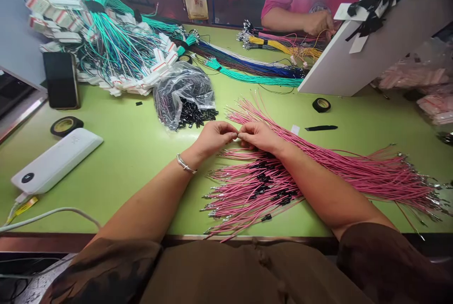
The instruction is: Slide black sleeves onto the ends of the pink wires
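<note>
My left hand (220, 135) and my right hand (257, 136) meet fingertip to fingertip over the green table. Both are closed in a pinch; whatever sits between the fingertips is too small to make out. Under and beside my right hand lies a wide bundle of pink wires (336, 167) with metal terminals at their ends. Small black sleeves (262, 179) sit on some of the nearer wires. Just beyond my left hand rests a clear plastic bag (184, 82), with loose black sleeves (194, 114) spilling from its mouth.
A phone (61, 81), a white power bank (56, 160) and a tape roll (66, 126) lie left. Behind them is a heap of teal wires (102, 30) with white connectors. Another tape roll (321, 105) lies right, before a white panel (368, 44). Across the table, a person's hand (318, 24) works.
</note>
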Available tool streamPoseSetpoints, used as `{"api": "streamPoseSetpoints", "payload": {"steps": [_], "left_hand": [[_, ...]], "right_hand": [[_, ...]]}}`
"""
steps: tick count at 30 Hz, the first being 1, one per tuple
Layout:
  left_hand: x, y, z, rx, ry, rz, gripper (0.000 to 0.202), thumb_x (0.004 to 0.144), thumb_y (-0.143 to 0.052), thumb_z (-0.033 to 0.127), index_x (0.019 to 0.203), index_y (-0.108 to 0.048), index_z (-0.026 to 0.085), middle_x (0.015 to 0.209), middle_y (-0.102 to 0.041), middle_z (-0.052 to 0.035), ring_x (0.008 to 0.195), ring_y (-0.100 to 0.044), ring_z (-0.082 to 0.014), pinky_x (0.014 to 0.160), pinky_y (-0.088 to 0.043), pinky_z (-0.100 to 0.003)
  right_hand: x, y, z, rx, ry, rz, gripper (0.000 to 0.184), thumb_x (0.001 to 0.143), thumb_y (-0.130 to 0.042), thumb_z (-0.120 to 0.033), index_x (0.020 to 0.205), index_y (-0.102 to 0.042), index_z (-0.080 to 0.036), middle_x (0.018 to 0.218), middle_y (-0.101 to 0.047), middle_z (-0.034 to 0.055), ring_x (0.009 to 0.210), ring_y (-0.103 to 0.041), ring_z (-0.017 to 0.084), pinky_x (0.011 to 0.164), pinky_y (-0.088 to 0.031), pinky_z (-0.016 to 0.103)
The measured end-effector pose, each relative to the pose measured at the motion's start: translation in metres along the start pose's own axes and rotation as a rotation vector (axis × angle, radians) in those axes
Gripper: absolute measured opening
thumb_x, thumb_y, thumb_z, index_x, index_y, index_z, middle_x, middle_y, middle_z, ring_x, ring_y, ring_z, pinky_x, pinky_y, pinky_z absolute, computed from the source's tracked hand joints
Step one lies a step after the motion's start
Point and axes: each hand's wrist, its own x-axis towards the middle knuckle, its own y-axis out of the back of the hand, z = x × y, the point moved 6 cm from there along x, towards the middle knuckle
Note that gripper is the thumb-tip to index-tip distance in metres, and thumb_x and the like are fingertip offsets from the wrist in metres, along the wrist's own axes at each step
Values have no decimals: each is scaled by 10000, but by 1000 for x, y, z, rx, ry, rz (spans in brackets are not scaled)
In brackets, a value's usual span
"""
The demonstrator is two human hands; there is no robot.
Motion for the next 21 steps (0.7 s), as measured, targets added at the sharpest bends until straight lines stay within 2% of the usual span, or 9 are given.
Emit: {"api": "streamPoseSetpoints", "payload": {"steps": [2,4,8,13,15,16,18,20,21], "left_hand": [[0,0,-3,-112,50,15,180,697,-732,272,794,-694,125,628,-670,-19,564,-584,-107,593,-487,-250],[0,1,-6,-194,81,26,204,687,-751,275,798,-662,128,622,-672,-19,543,-592,-107,594,-504,-257],[0,-5,-7,-183,63,-6,178,691,-743,267,754,-638,137,617,-668,-21,542,-596,-106,581,-501,-248],[-3,-15,-2,-63,23,-50,142,709,-712,258,769,-649,146,617,-674,-17,572,-625,-122,575,-493,-238],[-4,-16,-1,-48,25,-62,166,722,-705,265,826,-661,144,622,-684,-24,571,-636,-130,575,-500,-244],[-5,-17,0,-37,21,-76,176,725,-704,265,846,-671,141,639,-695,-30,582,-645,-135,584,-509,-249],[-7,-19,2,1,2,-127,174,732,-700,258,859,-698,139,716,-729,-52,644,-673,-148,632,-532,-263],[-8,-20,3,27,-12,-195,174,750,-687,255,874,-725,139,826,-760,-74,742,-702,-163,710,-550,-275],[-9,-21,4,34,-15,-226,189,762,-676,253,900,-736,138,873,-768,-81,783,-709,-167,743,-553,-278]], "right_hand": [[-2,5,-1,-36,-33,-14,144,838,-599,-293,797,-631,-159,661,-647,-2,508,-543,75,466,-377,188],[-3,11,-3,-170,-36,-14,110,805,-619,-257,788,-667,-160,635,-637,-9,503,-524,79,475,-365,203],[-3,13,-10,-439,27,2,120,755,-624,-186,681,-716,-161,586,-631,-5,530,-485,94,533,-350,247],[-5,10,-16,-376,53,-62,125,758,-648,-213,664,-706,-154,567,-583,-18,532,-453,85,533,-319,248],[-7,18,-21,-318,86,-90,162,778,-640,-242,650,-684,-153,545,-534,-29,516,-416,77,524,-301,247],[-8,27,-24,-292,93,-57,200,796,-631,-266,636,-667,-151,532,-504,-32,507,-392,74,519,-289,249],[-9,54,-26,-241,72,128,247,829,-616,-301,638,-643,-147,534,-475,-28,503,-371,73,518,-283,255],[-10,79,-23,-207,31,285,232,831,-631,-298,659,-640,-142,556,-491,-15,515,-394,78,529,-301,260],[-10,87,-20,-210,12,319,217,824,-643,-287,664,-642,-140,565,-501,-8,525,-411,84,538,-311,263]]}}
